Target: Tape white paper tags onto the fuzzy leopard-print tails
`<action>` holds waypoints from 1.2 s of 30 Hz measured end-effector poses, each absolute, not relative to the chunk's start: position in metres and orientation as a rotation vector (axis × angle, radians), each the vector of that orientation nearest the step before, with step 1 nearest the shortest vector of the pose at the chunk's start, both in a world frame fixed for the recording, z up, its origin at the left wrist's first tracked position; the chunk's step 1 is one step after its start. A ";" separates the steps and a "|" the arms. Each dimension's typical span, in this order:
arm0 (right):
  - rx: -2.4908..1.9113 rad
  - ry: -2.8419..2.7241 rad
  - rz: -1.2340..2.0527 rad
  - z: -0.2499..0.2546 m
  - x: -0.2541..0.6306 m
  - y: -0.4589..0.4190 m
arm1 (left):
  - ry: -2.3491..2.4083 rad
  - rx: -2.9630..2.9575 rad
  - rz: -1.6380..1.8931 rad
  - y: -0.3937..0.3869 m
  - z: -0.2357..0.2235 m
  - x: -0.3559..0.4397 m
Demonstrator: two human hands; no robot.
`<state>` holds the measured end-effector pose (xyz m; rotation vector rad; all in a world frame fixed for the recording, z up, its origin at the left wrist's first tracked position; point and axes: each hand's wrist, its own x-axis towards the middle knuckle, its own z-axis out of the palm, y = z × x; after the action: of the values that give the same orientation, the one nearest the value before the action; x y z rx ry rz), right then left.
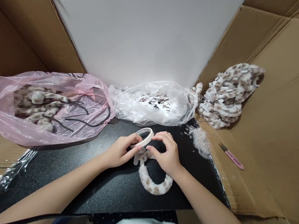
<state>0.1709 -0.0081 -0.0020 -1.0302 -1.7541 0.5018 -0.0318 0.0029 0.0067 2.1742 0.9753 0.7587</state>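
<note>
Both hands are at a roll of white tape point(149, 138) above the black table. My left hand point(124, 148) grips the roll's near left side, fingers inside the ring and thumb outside. My right hand point(167, 152) is at the roll's right edge, its thumb and forefinger bent toward the tape; whether a tape end is between them I cannot make out. Below the hands lies a fluffy white-and-brown plush band point(155, 187), curved like a loop. Its upper part is partly hidden by my hands, and a small white tab point(136, 159) shows beside it.
A pink plastic bag point(4, 112) with plush pieces and dark cords lies at left. Behind the hands is a clear bag point(126, 106) of white pieces. At right are a heap of plush bands point(227, 95), loose white fluff point(199, 140) and pink thread snips point(232, 157). Cardboard walls flank the table point(100, 188).
</note>
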 end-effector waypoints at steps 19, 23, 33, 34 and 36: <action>-1.096 -1.665 0.636 -0.008 0.167 -0.010 | 0.941 2.548 0.794 0.004 -0.002 -0.028; -1.086 -1.646 0.574 -0.006 0.167 -0.010 | 0.946 2.595 0.841 0.004 -0.001 -0.027; -1.086 -1.587 0.558 -0.013 0.165 -0.013 | 0.881 2.635 0.830 0.004 0.001 -0.030; -1.085 -1.596 0.572 -0.015 0.165 -0.013 | 0.881 2.636 0.825 0.004 0.001 -0.030; -1.077 -1.598 0.613 -0.017 0.164 -0.012 | 0.898 2.634 0.814 0.005 0.001 -0.031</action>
<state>0.1638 -0.0121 -0.0171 -1.0772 -1.5975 0.6126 -0.0312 0.0047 0.0012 2.6340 0.8981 0.8136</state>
